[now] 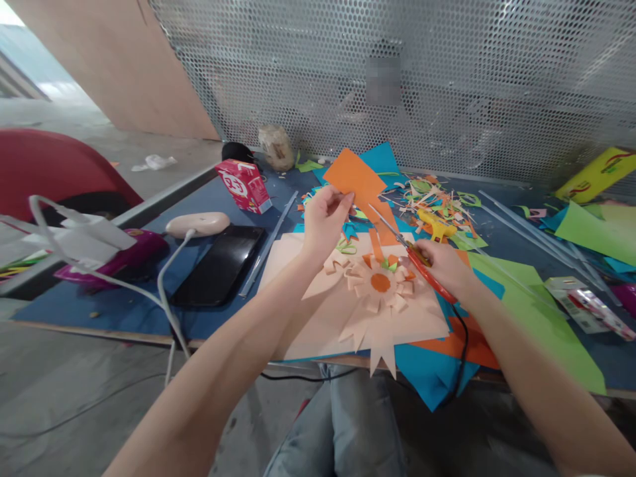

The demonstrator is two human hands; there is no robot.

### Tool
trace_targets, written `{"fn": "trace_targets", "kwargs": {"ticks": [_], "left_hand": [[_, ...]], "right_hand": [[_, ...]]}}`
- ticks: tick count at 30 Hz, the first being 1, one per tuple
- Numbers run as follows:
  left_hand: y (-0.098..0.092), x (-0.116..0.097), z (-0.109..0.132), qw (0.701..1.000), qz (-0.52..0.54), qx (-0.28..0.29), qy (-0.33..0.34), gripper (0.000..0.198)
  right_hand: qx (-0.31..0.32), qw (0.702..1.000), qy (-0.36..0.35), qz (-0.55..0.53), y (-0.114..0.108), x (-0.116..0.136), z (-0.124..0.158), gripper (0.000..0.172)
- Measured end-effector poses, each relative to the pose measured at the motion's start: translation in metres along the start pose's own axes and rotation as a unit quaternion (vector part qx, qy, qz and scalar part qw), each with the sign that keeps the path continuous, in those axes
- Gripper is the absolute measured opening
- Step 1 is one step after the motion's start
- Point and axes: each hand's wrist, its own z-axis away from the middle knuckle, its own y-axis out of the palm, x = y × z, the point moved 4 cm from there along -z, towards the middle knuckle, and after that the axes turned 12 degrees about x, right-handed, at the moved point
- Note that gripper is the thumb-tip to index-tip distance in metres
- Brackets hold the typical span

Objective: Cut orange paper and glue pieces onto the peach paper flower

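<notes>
My left hand pinches a piece of orange paper between thumb and fingers, raised over the table. In my right hand is a pair of scissors with metal blades and a red handle, pointing up and left. Their tips lie close to the lower edge of the orange paper; whether they touch it I cannot tell. Below the hands, a cream paper flower with an orange centre rests on cream sheets. A black cord runs down from near the red handle; its attachment is unclear.
Paper scraps and a yellow tool lie behind the flower. A phone, a white charging device and a pink box are on the left. Green paper and clear sticks lie right. Perforated metal stands behind.
</notes>
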Motion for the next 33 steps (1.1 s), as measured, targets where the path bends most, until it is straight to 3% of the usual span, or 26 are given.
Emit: {"fn": "trace_targets", "kwargs": {"ticks": [14,33], "left_hand": [[0.0029,0.0021,-0.0002,0.999,0.038,0.015,-0.002,0.007],[0.005,0.0051,0.001,0.999,-0.009,0.031,-0.013,0.005]], "right_hand": [[-0.002,1.0,0.003,-0.009,0.0001,0.0006,0.0005,0.033],[-0.014,1.0,0.006,-0.024,0.0002,0.0009,0.001,0.034]]}}
